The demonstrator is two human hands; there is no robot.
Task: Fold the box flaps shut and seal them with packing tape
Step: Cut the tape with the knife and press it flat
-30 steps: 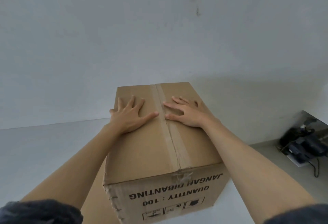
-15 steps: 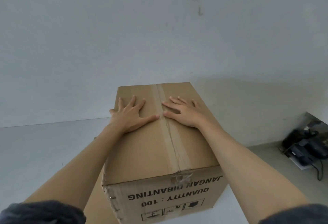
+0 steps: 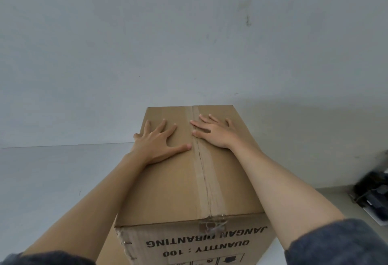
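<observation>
Cardboard box (image 3: 189, 180), lower centre, looks stiff and probably light; left hand (image 3: 156, 142) and right hand (image 3: 214, 131) press flat, fingers spread, flanking the tape (image 3: 206, 180).

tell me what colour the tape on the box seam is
Brown tape, close to the cardboard box itself; head view.

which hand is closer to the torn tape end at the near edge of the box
Left. The left hand lies flat left of the seam, slightly nearer the torn tape end; the right hand lies farther back.

Blurred dark gear (image 3: 375, 195), edge-cropped
</observation>
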